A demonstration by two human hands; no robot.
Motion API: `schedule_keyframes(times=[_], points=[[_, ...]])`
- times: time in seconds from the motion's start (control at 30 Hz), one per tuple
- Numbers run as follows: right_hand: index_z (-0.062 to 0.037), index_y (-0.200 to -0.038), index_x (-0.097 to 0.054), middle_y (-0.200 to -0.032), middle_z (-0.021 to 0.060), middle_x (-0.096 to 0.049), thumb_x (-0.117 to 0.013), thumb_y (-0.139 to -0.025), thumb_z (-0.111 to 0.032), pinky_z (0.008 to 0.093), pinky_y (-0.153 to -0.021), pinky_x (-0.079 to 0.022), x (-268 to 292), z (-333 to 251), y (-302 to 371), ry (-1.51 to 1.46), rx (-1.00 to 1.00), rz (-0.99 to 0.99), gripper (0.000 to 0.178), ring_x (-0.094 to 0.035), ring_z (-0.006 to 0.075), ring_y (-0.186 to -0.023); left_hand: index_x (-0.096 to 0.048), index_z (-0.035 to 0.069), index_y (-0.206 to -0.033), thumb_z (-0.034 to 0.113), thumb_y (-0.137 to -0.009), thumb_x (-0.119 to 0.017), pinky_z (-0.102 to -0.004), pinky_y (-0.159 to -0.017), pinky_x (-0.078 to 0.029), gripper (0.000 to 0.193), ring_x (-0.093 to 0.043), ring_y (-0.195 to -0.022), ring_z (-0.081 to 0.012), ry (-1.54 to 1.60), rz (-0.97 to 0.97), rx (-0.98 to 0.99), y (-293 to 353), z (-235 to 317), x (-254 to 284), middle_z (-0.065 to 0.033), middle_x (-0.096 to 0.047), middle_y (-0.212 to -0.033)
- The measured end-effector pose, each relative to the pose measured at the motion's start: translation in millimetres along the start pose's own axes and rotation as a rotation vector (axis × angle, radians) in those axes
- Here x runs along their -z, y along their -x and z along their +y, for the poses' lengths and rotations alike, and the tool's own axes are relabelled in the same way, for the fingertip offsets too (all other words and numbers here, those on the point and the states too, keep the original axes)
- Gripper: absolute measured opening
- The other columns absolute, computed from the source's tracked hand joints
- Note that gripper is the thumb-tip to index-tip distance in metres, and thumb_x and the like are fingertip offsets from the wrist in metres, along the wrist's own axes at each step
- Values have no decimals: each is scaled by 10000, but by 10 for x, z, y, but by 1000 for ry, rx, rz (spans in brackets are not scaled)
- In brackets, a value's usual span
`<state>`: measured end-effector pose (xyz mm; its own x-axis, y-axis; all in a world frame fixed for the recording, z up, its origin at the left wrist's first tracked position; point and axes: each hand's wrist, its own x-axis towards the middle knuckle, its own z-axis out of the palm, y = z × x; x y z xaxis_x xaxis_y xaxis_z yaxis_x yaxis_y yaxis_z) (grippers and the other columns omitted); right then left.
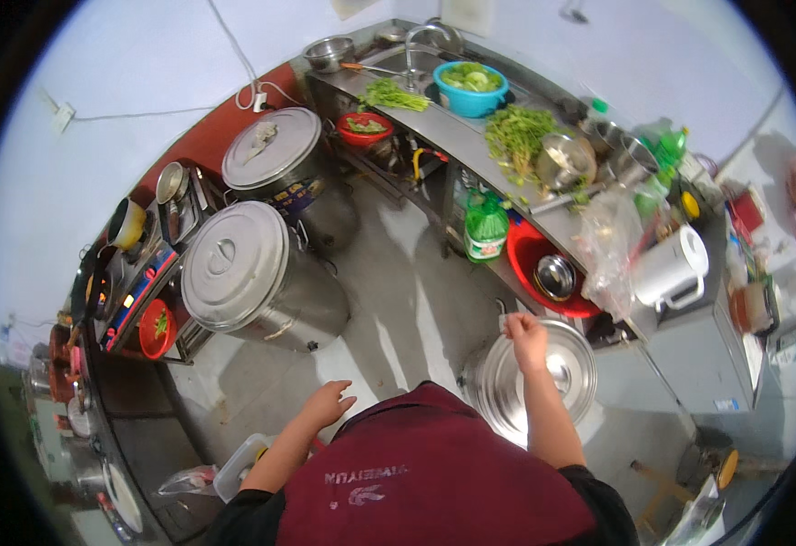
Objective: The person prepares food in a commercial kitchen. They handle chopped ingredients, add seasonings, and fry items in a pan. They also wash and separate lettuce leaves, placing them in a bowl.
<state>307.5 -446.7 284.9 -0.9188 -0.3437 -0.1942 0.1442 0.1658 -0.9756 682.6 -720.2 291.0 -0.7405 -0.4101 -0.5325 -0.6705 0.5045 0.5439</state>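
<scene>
My right hand (527, 337) is raised over the left rim of a steel pot lid (569, 393), its fingers pinched together. A small pale bit shows at the fingertips, too small to make out. The lid sits on a round steel pot just in front of my right side. My left hand (328, 403) hangs over the floor left of my dark red apron (443, 473). Its fingers are apart and nothing is in them. Below that forearm is a clear plastic box (237, 469), partly hidden by my arm.
Two tall lidded steel pots (225, 264) (275, 148) stand at the left, beside a stove (143, 291). Along the far counter lie a blue basin (471, 102) of greens and loose leafy greens (518, 136). A red basin (527, 264) and green bottle (486, 232) sit below; a white jug (671, 268) stands right.
</scene>
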Motion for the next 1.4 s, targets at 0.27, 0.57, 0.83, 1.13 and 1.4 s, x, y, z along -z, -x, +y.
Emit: schedule_keyframes(times=[0.27,0.57,0.83,1.13,1.4], points=[[-60,-966,-655,-770,83,-666,-546,-958,-321,329,-583,-519,184,-479,-3128,-165,-37,250,283,-642,210,-651,-562,75,-1345,368,-935,-612,-408,-951,-495,506,-638,-1087,-335,382,64,228,-449,-378,168,-184,-614,-1269],[-153,-1491,-227,-1525,60,-265,-375,-1004,-326,519,-1124,-220,324,-290,-5289,-380,-275,343,538,-286,264,-1379,-586,87,-1300,354,-892,-633,-460,-968,-477,490,-598,-1135,-379,238,347,525,-571,-288,476,-188,-643,-1222],[-120,-1252,-412,-1235,91,-442,-492,-939,-274,478,-942,-337,-802,-748,-4850,486,65,561,357,-426,261,-1097,-636,138,-1246,368,-896,-626,-465,-906,-493,419,-632,-1074,-365,356,136,650,-471,-133,2,-170,-673,-1161],[-83,-982,-621,-910,126,-642,-623,-866,-216,431,-738,-468,-1953,-2010,-4420,569,624,547,177,-584,257,-780,-610,153,-1265,274,-882,-622,-455,-928,-493,403,-625,-1088,-356,386,267,581,-351,-294,438,-151,-663,-1163],[15,-1027,-531,-981,90,-587,-539,-768,17,343,-821,-477,-4629,-2260,-1491,-109,282,-673,258,-575,232,-865,-571,133,-1327,299,-917,-594,-428,-927,-502,444,-635,-1077,-316,531,804,468,672,-1082,1000,-142,-628,-1251]])
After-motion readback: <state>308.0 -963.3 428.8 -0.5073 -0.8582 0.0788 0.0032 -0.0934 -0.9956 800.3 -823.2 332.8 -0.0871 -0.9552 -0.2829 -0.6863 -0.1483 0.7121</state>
